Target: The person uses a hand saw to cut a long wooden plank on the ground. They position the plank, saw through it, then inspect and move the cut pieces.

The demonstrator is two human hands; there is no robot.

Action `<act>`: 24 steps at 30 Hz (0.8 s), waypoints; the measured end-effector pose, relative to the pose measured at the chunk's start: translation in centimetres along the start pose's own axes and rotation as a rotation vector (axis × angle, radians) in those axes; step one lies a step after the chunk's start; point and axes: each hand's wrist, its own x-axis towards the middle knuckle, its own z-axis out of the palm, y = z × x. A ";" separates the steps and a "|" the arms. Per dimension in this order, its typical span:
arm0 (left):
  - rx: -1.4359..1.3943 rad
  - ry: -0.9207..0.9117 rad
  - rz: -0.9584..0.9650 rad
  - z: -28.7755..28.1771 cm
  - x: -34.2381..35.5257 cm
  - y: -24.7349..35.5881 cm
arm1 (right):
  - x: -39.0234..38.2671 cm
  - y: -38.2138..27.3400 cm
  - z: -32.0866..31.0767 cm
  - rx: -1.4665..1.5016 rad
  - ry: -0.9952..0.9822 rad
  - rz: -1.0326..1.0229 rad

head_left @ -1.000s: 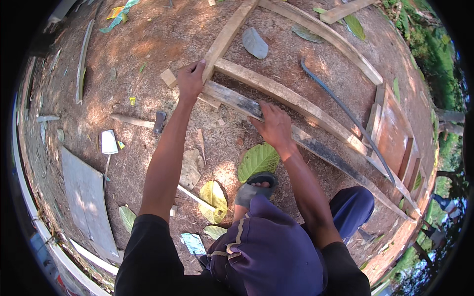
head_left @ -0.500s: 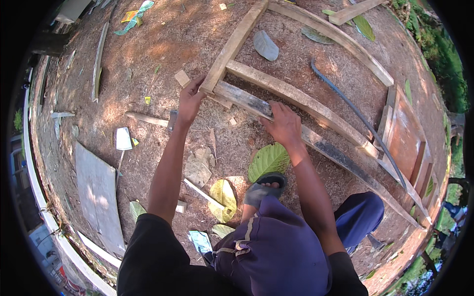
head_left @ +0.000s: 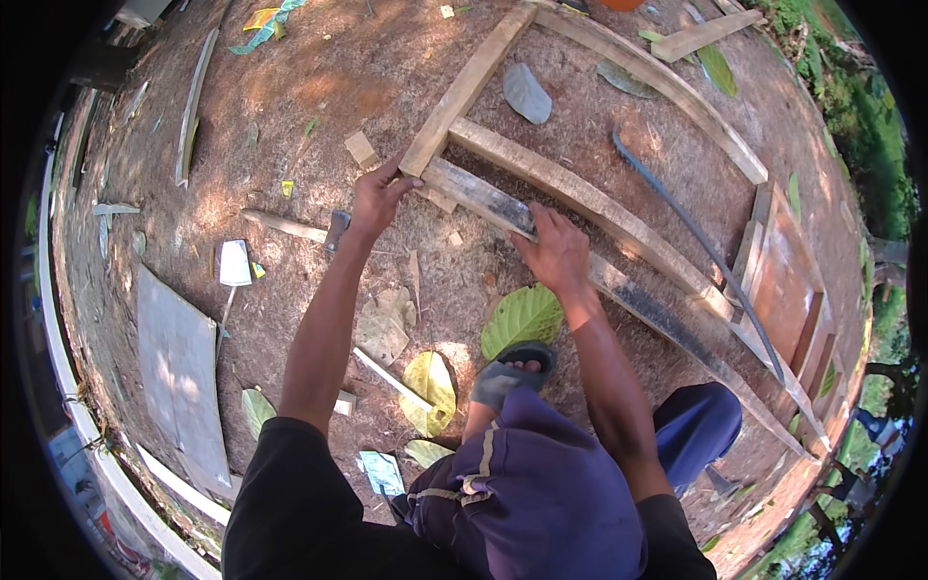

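A long wooden plank [head_left: 667,324] with black stains slants from the frame's corner down to the right. My right hand [head_left: 558,249] is closed around its upper part, thumb on the near edge. My left hand [head_left: 375,200] pinches the corner where the plank's end meets a shorter crosspiece [head_left: 469,82] of the wooden frame. A second long rail [head_left: 590,198] runs beside the plank, with a gap between them. Left of my left hand lies a wooden-handled tool with a metal head [head_left: 290,227], perhaps a hammer or hatchet. A small wood block [head_left: 362,149] rests just beyond that hand.
A curved bluish metal bar [head_left: 686,227] crosses the frame's right part. Brown board [head_left: 788,275] stands at the far right. A grey sheet [head_left: 179,358] and a white-headed tool [head_left: 235,264] lie left. Large leaves [head_left: 522,319] surround my sandalled foot [head_left: 517,372].
My left thumb now presses at the frame corner. My right hand keeps its hold on the plank. The whole view has shifted slightly, and something orange shows at the top edge.
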 end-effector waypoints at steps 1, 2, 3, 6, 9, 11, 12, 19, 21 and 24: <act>0.019 -0.010 -0.023 -0.3 0.1 0.4 | 0.2 0.0 0.1 0.006 0.010 -0.016; 0.010 -0.002 -0.014 -0.5 0.2 0.2 | 0.2 -0.2 0.3 0.002 0.030 -0.025; 0.002 0.006 -0.004 -0.7 0.2 -0.2 | 0.1 -0.4 0.5 -0.003 0.052 -0.034; 0.030 0.022 0.006 -0.6 0.2 0.2 | 0.1 -0.5 0.5 -0.007 0.044 -0.023; 0.016 0.034 0.099 0.3 0.7 -0.1 | 0.2 -0.1 -0.1 0.024 0.056 -0.025; 0.064 -0.005 0.101 0.3 0.8 -0.6 | -0.2 0.2 -0.4 0.046 0.059 -0.023; -0.008 0.020 0.107 -0.3 0.7 -1.8 | 0.2 -0.2 -0.4 0.059 0.059 -0.031; 0.155 0.023 0.040 0.2 0.3 -3.1 | -0.2 0.7 0.6 0.084 0.053 0.013; 0.192 0.018 0.053 0.7 0.2 -2.0 | -0.5 0.7 0.5 0.098 0.055 0.012; 0.263 0.002 0.030 0.6 0.3 -1.3 | -0.7 0.6 0.5 0.083 0.048 0.007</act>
